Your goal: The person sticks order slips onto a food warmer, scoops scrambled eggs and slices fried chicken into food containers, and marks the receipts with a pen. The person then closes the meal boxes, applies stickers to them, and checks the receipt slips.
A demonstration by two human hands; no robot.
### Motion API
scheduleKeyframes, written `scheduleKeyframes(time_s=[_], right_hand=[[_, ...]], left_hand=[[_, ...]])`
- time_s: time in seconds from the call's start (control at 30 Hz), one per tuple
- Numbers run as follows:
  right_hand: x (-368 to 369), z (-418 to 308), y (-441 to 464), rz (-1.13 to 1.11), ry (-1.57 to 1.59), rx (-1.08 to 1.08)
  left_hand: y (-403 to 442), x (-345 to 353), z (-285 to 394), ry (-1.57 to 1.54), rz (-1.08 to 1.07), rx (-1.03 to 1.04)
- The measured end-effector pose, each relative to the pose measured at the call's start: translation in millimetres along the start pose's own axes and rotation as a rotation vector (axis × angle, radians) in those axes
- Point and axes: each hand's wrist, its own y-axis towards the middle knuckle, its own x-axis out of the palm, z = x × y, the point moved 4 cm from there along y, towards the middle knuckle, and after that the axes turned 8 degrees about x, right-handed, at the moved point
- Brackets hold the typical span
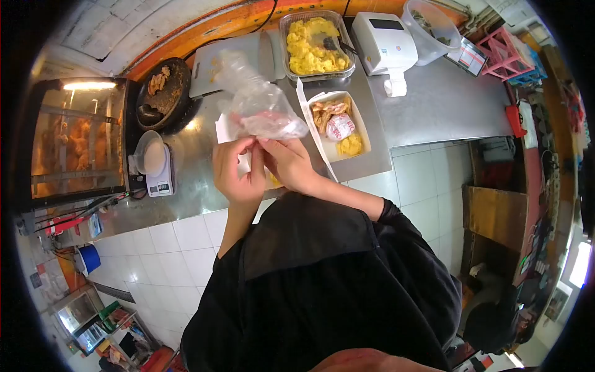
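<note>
My left hand (pixel 238 170) and my right hand (pixel 290 162) meet in front of my chest, fingertips pinched together on the near edge of a clear plastic bag (pixel 263 111). Something reddish shows inside the bag, too blurred to name. Just right of the bag lies an open white box (pixel 365 133) holding brown food pieces (pixel 328 110), a round wrapped item with red print (pixel 340 127) and yellow food (pixel 350 146). Another white box (pixel 222 129) is partly hidden behind my hands and the bag.
Along the back stand a stone mortar (pixel 170 96), a cutting board (pixel 207 68), a tub of yellow food (pixel 316 46), a printer (pixel 384 43) and a plastic bowl (pixel 431 31). At left are a scale (pixel 162 186) and a glass food warmer (pixel 77 142).
</note>
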Motion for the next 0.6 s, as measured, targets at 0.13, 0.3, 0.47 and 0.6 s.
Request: scheduleKeyframes(time_s=[0.13, 0.3, 0.47, 0.6], right_hand=[[6.1, -16.3, 5.3, -0.017, 0.093, -0.034], [3.7, -28.3, 14.7, 0.101, 0.236, -0.005], [-24.1, -13.4, 22.2, 0.024, 0.196, 0.292], [-20.7, -13.3, 30.1, -0.073, 0.206, 0.273]], left_hand=[[8.8, 6.5, 4.7, 0.033, -0.114, 0.073], [2.1, 14.6, 12.1, -0.046, -0.251, 0.111], [-11.1, 21.4, 13.4, -0.056, -0.308, 0.082], [-11.3, 31.5, 34.6, -0.100, -0.436, 0.196]])
